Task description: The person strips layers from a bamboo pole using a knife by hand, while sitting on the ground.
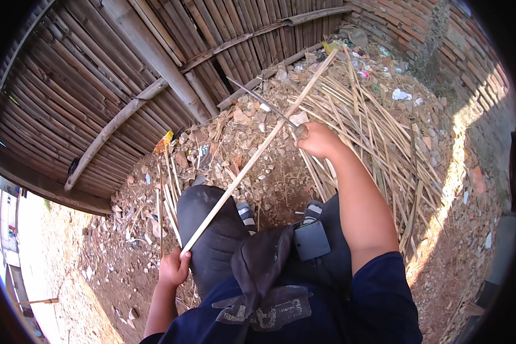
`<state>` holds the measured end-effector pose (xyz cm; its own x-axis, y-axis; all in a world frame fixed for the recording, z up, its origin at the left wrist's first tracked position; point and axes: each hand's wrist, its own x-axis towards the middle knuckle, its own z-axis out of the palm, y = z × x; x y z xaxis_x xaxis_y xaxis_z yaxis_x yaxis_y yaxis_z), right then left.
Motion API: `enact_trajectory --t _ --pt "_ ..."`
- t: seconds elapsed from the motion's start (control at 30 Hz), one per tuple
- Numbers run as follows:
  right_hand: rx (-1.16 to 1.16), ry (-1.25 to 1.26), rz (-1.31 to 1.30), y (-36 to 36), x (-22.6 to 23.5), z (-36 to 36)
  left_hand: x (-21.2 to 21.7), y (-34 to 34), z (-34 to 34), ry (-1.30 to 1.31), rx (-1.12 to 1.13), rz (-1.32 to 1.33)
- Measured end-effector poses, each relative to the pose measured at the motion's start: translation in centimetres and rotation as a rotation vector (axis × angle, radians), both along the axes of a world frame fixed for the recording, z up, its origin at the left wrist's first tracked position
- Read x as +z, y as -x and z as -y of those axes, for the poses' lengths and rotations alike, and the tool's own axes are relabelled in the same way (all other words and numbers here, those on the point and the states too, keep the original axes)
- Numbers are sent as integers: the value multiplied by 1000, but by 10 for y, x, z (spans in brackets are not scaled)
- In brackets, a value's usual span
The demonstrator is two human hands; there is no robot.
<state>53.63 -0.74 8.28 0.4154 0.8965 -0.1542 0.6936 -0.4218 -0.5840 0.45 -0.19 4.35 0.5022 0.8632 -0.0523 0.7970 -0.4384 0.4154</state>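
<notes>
My left hand (174,268), beside my left knee, is closed round the near end of a long pale bamboo strip (235,182). The strip slants up across my thigh, away to the right. My right hand (320,139) grips the handle of a long thin knife (257,96), its dark blade pointing forward and left. Blade and strip cross just in front of the right fist; whether they touch I cannot tell. Several narrow strips (168,198) lie by my left knee.
A large heap of bamboo strips (378,135) spreads over the ground at the right. Ahead and left stands a bamboo-slat wall (97,74); a brick wall (407,28) rises at the far right. Stones and litter cover the ground. A dark flat device (312,240) rests on my lap.
</notes>
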Motion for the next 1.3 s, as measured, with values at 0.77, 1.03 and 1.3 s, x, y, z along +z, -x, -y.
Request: enact_trajectory --t 0.77,1.03,1.3 --pt "344 128 246 59 32 4 -14 7 1 29 48 84" --pt "-11 -74 -23 8 0 -3 -14 5 -4 1 -1 39" --pt "293 66 151 48 17 5 -17 9 -3 18 -22 59"
